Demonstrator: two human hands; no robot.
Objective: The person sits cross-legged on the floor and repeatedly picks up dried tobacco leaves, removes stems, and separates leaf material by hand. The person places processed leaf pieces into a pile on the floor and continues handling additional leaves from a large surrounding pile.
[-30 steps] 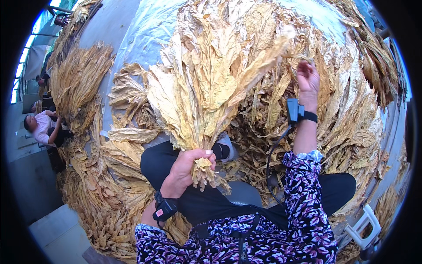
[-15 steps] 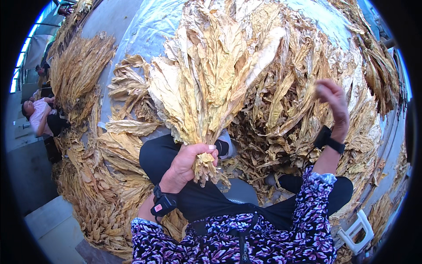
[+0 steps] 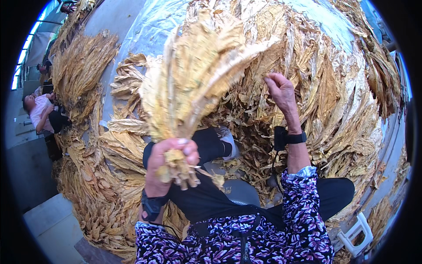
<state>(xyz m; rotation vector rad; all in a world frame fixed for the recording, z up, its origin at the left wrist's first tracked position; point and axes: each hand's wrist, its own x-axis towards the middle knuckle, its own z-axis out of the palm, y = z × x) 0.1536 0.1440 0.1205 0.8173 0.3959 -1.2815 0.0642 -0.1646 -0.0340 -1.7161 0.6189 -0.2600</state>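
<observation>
My left hand [image 3: 169, 165] is closed round the stem ends of a fanned bundle of dried tobacco leaves [image 3: 189, 75]. The leaves spread upward from the fist, yellow-brown and slightly blurred, and the cut-looking stem ends stick out below it. To the right, my right hand [image 3: 281, 90] hangs over the leaf pile [image 3: 325, 83] with its fingers curled and thumb near the fingertips. Whether anything small is pinched there, I cannot make out.
More tobacco leaves [image 3: 101, 198] lie heaped at the left, with another stack [image 3: 83, 66] beyond. Clear plastic sheeting [image 3: 147, 33] lies under part of the far pile. A white plastic stool [image 3: 358, 233] is at the lower right. Another person [image 3: 41, 112] sits at the far left.
My left hand has moved left and a little nearer with the tobacco bundle, which has swung left. My right hand has come leftward across the pile, closer to the bundle.
</observation>
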